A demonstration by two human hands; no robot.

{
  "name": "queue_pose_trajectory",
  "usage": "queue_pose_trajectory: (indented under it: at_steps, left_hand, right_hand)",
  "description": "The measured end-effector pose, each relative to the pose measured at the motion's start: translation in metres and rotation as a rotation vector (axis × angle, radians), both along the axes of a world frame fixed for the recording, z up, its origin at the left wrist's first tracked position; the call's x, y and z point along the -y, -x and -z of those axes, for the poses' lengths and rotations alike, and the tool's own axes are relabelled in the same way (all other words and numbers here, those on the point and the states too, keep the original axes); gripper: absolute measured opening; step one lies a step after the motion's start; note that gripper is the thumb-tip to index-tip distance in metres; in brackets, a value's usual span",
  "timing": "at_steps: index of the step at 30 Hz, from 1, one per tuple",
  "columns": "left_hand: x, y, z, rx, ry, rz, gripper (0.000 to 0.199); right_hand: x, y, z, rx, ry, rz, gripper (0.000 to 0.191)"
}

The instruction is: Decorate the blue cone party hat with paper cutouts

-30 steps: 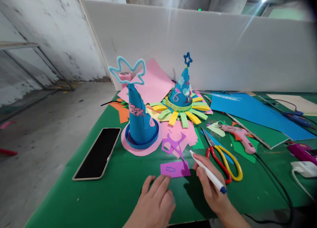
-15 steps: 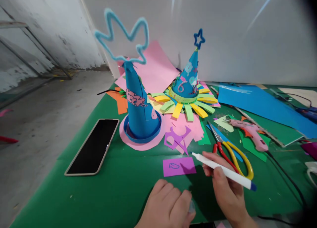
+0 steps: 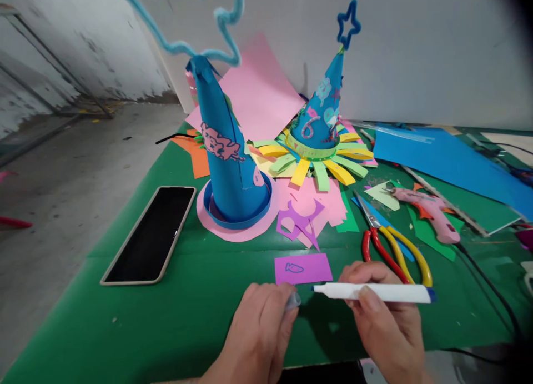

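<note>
My right hand [image 3: 385,312] grips a white marker [image 3: 387,293] with a dark blue end; its exposed blue tip points left. Facing that tip, my left hand [image 3: 262,317] is closed around a clear marker cap [image 3: 293,300], mostly hidden by the fingers. A short gap separates cap and tip. Just beyond them a purple paper rectangle [image 3: 312,266] lies flat with a small fish outline drawn on it. Purple paper scraps [image 3: 300,220] rest behind it. Scissors [image 3: 381,237] with red and yellow handles lie close to my right hand.
Two blue cone hats, one with a pink brim [image 3: 229,234] and another with yellow-green loops [image 3: 320,128], stand behind. A phone [image 3: 152,237] lies left, near the table edge. A pink glue gun [image 3: 431,212] with its cord and a blue sheet [image 3: 449,156] occupy the right.
My left hand has turned and moved up and left, showing the cap. The marker has swung from slanted to nearly level, its tip now toward the cap. The view has tipped downward.
</note>
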State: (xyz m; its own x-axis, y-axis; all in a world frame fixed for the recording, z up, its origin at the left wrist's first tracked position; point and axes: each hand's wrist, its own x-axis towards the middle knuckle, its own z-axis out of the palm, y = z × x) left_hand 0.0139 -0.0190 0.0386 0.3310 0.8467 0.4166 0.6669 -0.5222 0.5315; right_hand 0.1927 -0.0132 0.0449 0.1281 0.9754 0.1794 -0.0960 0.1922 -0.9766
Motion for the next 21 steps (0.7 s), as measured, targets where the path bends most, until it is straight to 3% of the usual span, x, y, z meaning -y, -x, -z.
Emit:
queue_pose_trajectory:
  at_steps: [5,9,14,21]
  left_hand:
    - [0.000,0.000,-0.002,-0.015,0.046,0.044,0.019]
    - [0.000,0.000,0.004,0.003,-0.063,0.064,0.020]
    - [-0.001,0.000,0.006,-0.030,-0.058,0.068,0.021]
    - [-0.003,-0.004,0.013,-0.102,-0.292,0.109,0.027]
  right_hand:
    - [0.002,0.003,0.003,-0.003,0.018,-0.053,0.009]
    - [0.004,0.002,0.006,-0.011,0.033,-0.108,0.009]
    - [0.004,0.004,0.003,0.027,0.103,-0.192,0.007]
    - [0.017,0.013,-0.009,0.043,0.257,-0.023,0.018]
